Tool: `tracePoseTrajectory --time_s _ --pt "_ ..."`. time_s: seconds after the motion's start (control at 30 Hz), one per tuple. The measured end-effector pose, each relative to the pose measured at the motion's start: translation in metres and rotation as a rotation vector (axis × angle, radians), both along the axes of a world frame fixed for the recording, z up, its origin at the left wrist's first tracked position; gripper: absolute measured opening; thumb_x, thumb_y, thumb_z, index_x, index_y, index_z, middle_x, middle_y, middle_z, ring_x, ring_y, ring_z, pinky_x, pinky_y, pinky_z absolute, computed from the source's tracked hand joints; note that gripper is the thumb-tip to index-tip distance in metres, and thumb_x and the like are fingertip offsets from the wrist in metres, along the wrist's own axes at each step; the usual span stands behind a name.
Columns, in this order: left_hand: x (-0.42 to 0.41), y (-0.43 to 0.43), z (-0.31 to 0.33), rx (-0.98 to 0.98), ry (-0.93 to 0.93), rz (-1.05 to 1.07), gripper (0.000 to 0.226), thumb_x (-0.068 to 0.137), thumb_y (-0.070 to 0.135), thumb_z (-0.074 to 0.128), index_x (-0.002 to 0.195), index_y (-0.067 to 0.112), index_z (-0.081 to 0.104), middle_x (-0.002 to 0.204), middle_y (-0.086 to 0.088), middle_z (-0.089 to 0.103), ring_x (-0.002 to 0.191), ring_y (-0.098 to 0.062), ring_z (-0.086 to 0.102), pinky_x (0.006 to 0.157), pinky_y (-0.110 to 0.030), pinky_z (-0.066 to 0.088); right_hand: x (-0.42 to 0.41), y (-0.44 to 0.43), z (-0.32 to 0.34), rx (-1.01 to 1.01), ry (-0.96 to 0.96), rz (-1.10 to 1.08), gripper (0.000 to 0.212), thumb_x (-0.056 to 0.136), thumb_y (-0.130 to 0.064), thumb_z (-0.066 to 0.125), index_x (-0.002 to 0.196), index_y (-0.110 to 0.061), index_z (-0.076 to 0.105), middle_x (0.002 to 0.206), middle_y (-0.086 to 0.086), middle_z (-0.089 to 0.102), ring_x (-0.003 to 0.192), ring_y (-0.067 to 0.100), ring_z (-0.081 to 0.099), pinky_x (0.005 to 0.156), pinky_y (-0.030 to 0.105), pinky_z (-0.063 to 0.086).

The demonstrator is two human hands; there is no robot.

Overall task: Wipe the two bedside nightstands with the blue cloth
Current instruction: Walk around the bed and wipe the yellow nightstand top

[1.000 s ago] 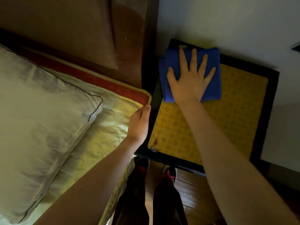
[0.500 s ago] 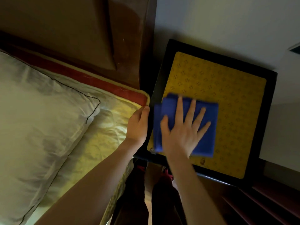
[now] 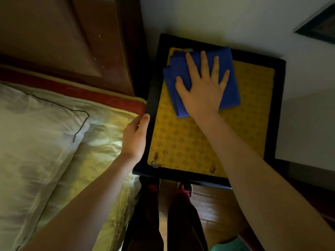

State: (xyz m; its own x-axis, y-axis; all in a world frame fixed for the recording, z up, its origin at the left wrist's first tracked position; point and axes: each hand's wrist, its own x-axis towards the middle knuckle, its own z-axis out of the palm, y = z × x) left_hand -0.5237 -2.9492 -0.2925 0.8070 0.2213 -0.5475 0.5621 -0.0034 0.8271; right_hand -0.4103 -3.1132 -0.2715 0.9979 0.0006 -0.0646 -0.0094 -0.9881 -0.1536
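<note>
From where I watch, the white pillow with dark corded trim (image 3: 36, 138) lies at nine o'clock on the bed's pale yellow quilted cover (image 3: 101, 160), the brown wooden headboard (image 3: 81, 42) above it at eleven. Moving right, my left hand (image 3: 135, 138) rests at the centre of the view, fingers curled loosely against the near-left rim of the black-framed square nightstand (image 3: 154, 84), bracing rather than carrying anything. The surface inside the frame is a yellow panel with a small flower print (image 3: 181, 142). At one o'clock my right hand (image 3: 204, 91) lies flat and fully spread, palm down, pressing the folded blue cloth (image 3: 232, 87) onto the far-left part of that surface, close to the white wall (image 3: 235, 19). The cloth is a rough rectangle; its long axis runs from eleven to five o'clock, near end toward me, and my fingers point to twelve. I judge this the wiping of the first nightstand, mid-stroke. The next move, I think, calls for steady downward pressure and a pass to the right, over the part at three o'clock. The second nightstand is not in sight.
</note>
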Motion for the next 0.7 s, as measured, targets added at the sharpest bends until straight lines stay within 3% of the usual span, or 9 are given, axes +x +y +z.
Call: tracePoseTrajectory --time_s 0.17,0.3,0.37,0.47,0.57,0.7 --pt "0.000 -0.002 0.005 0.024 0.002 0.009 0.037 0.097 0.040 0.044 0.107 0.013 0.068 0.092 0.005 0.071 0.089 -0.014 0.066 0.079 -0.028 0.046 -0.099 -0.044 0.007 -0.021 0.064 -0.117 0.066 0.093 -0.064 0.028 0.153 -0.040 0.016 0.164 -0.002 0.014 0.151 0.032 0.007 0.118 0.061 0.007" --pt "0.001 -0.003 0.006 0.042 0.026 0.004 0.030 0.099 0.036 0.043 0.081 0.025 0.065 0.068 0.012 0.065 0.066 -0.006 0.059 0.065 -0.024 0.042 -0.174 -0.047 0.007 -0.049 0.110 -0.179 0.067 0.093 -0.063 0.032 0.154 -0.038 0.017 0.164 0.001 0.014 0.151 0.034 0.008 0.117 0.063 0.009" --pt "0.002 -0.004 0.006 0.042 0.030 0.009 0.030 0.098 0.037 0.043 0.078 0.028 0.065 0.070 0.011 0.066 0.070 -0.010 0.060 0.068 -0.028 0.044 -0.183 -0.044 0.007 -0.049 0.117 -0.198 0.067 0.092 -0.062 0.032 0.153 -0.037 0.019 0.163 0.002 0.017 0.150 0.035 0.010 0.117 0.063 0.010" --pt "0.002 -0.004 0.007 0.051 0.028 -0.005 0.032 0.098 0.039 0.042 0.090 0.021 0.067 0.081 0.008 0.068 0.077 -0.010 0.063 0.070 -0.025 0.047 -0.179 -0.042 0.011 -0.048 0.152 -0.195 0.067 0.092 -0.063 0.031 0.154 -0.038 0.018 0.163 0.002 0.017 0.150 0.035 0.010 0.117 0.063 0.010" --pt "-0.001 -0.006 0.011 0.102 0.026 -0.034 0.036 0.099 0.040 0.040 0.097 0.014 0.064 0.077 0.009 0.065 0.067 -0.001 0.060 0.060 -0.013 0.044 -0.178 -0.051 0.021 0.031 0.141 -0.170 0.063 0.095 -0.059 0.030 0.153 -0.035 0.025 0.162 0.000 0.022 0.150 0.032 0.015 0.117 0.061 0.013" --pt "-0.004 -0.006 0.019 0.170 0.049 -0.090 0.040 0.099 0.041 0.038 0.114 0.015 0.063 0.097 0.005 0.068 0.091 -0.012 0.063 0.074 -0.026 0.045 -0.186 -0.084 0.037 0.053 0.097 -0.323 0.064 0.094 -0.053 0.037 0.151 -0.025 0.032 0.158 0.006 0.031 0.141 0.035 0.028 0.110 0.058 0.029"
